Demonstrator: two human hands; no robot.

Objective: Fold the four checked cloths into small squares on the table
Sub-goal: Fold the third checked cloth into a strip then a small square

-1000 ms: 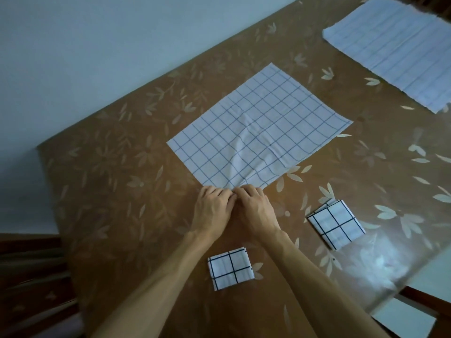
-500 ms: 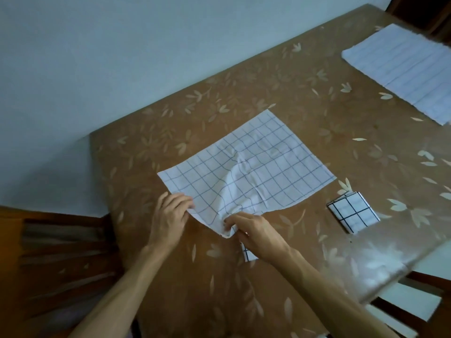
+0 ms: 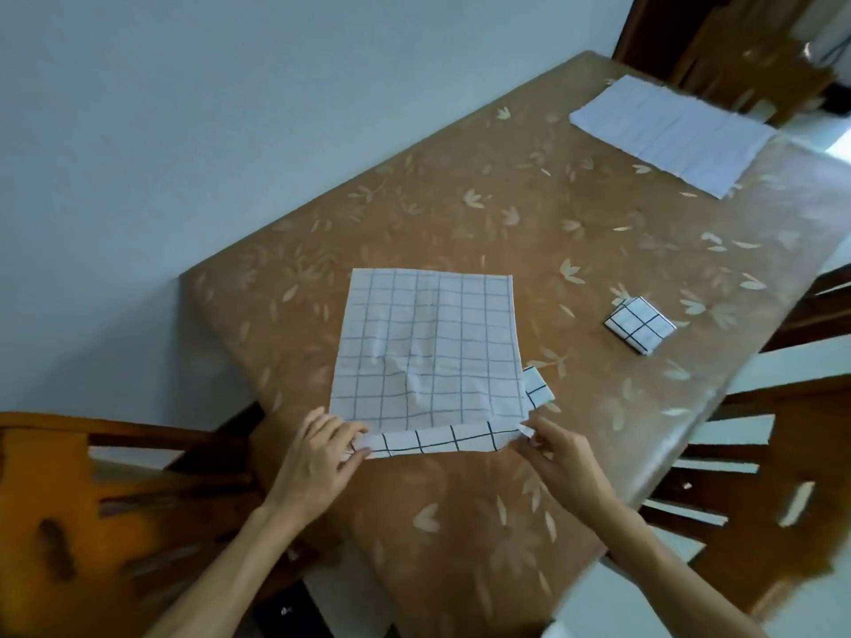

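Four cloths: our left hand (image 3: pixel 317 458) and right hand (image 3: pixel 562 458) pinch the open cloth (image 3: pixel 428 347); two folded squares (image 3: pixel 640 325) (image 3: pixel 538 390) right of it, one flat cloth (image 3: pixel 672 135) beyond.

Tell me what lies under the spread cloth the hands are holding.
A small folded checked square pokes out from under the spread cloth's right edge; the rest of it is covered.

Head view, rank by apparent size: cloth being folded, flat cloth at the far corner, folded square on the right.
1. cloth being folded
2. far flat cloth, though distance may shrink it
3. folded square
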